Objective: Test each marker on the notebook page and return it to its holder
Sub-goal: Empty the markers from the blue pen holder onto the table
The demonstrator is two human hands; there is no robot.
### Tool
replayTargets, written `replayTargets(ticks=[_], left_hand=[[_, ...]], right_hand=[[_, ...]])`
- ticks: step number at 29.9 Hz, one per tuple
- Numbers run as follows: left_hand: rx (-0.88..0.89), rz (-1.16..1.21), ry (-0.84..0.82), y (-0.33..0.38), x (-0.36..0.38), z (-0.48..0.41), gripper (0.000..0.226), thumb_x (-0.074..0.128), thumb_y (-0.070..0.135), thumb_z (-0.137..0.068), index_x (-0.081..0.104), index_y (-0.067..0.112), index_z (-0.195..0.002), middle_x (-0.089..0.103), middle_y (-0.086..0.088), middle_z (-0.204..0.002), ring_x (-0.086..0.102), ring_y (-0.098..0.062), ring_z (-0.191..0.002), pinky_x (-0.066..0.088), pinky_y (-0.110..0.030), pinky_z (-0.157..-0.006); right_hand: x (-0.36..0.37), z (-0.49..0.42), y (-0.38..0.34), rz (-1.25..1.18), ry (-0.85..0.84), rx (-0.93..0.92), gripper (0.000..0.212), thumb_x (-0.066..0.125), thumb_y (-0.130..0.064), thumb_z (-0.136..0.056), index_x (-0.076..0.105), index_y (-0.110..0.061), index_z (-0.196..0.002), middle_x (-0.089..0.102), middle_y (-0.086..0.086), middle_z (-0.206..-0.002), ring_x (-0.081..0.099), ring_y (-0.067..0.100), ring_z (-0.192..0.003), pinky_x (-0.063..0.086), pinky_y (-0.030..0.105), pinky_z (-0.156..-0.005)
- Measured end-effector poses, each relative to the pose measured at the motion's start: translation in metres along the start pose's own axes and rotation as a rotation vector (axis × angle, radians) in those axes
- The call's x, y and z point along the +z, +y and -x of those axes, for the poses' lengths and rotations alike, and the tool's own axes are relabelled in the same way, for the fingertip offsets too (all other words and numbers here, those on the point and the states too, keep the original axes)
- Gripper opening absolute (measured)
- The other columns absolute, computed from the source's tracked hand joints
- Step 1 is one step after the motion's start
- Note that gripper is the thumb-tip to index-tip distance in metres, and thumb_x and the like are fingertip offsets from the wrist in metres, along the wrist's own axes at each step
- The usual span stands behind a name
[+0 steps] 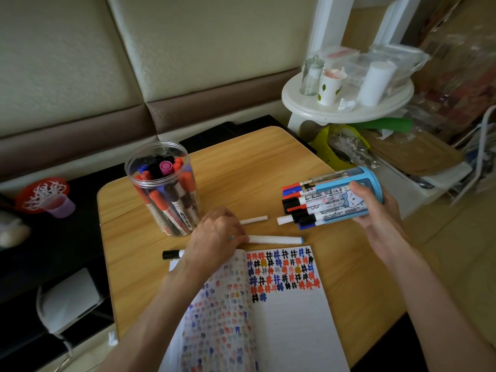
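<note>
The right hand (375,209) gripped the blue holder (370,181), tipped sideways near the table's (255,162) right edge; the left hand (217,232) pinched a white marker (276,240) just above the notebook (290,331); open wood stretched beyond the clear jar (163,189).

Reaches in from below with both bare forearms, well apart. Holds the left hand (214,234) palm down, knuckles raised, fingers curled onto one end of a white marker (273,239). Wraps the right hand (375,210) around a blue holder (373,178) tipped on its side, thumb laid across its upper face.
</note>
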State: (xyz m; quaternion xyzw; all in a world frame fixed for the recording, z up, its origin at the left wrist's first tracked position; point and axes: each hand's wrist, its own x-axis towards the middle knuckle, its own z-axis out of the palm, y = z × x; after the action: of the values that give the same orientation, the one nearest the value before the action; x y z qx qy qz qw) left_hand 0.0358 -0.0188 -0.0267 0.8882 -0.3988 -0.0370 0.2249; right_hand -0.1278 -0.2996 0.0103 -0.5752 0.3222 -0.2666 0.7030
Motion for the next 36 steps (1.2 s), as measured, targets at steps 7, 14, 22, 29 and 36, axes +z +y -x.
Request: replayTargets(ticks=[7,14,22,29,36], left_hand=[[-0.014,0.235,-0.017,0.004,0.0,-0.002,0.067,0.06,0.06,-0.09,0.043,0.032,-0.149,0.052,0.01,-0.144,0.05,-0.007,-0.13,0.048,-0.033,-0.105],[-0.04,0.586,-0.094,-0.006,-0.007,-0.003,0.123,0.091,0.052,-0.058,0.019,0.044,-0.158,0.047,0.01,-0.148,0.039,0.001,-0.137,0.035,0.0,-0.093],[0.029,0.732,-0.097,-0.008,-0.004,-0.002,0.125,0.097,0.034,-0.061,0.018,0.043,-0.158,0.044,0.022,-0.146,0.04,0.011,-0.137,0.039,-0.009,-0.105],[0.021,0.695,-0.079,-0.012,0.001,-0.001,0.112,0.091,0.061,-0.059,0.031,0.048,-0.152,0.047,0.007,-0.147,0.046,-0.006,-0.138,0.045,-0.035,-0.113],[-0.004,0.631,-0.074,-0.006,0.003,-0.002,0.088,0.075,0.07,-0.069,0.044,0.046,-0.147,0.047,0.013,-0.135,0.051,-0.001,-0.126,0.049,-0.02,-0.102]], right_hand=[[0.008,0.006,-0.003,-0.041,-0.02,0.006,0.047,0.08,-0.03,-0.084,0.068,-0.017,-0.127,0.078,0.007,-0.112,0.074,0.022,-0.108,0.058,0.038,-0.087],[0.042,0.011,-0.005,0.023,-0.117,-0.037,0.066,0.083,-0.031,-0.076,0.062,-0.032,-0.139,0.078,0.005,-0.111,0.076,0.02,-0.103,0.061,0.028,-0.072],[0.058,0.022,-0.012,0.083,-0.176,-0.152,0.073,0.086,-0.038,-0.07,0.061,-0.042,-0.139,0.071,0.0,-0.128,0.073,0.019,-0.112,0.063,0.034,-0.081],[0.055,0.021,-0.012,0.116,-0.181,-0.182,0.072,0.083,-0.036,-0.073,0.06,-0.041,-0.141,0.073,-0.003,-0.126,0.073,0.012,-0.109,0.061,0.024,-0.076],[0.033,0.012,-0.012,0.159,-0.105,-0.175,0.061,0.081,-0.029,-0.085,0.06,-0.041,-0.141,0.076,0.0,-0.116,0.076,0.013,-0.097,0.06,0.023,-0.067]])
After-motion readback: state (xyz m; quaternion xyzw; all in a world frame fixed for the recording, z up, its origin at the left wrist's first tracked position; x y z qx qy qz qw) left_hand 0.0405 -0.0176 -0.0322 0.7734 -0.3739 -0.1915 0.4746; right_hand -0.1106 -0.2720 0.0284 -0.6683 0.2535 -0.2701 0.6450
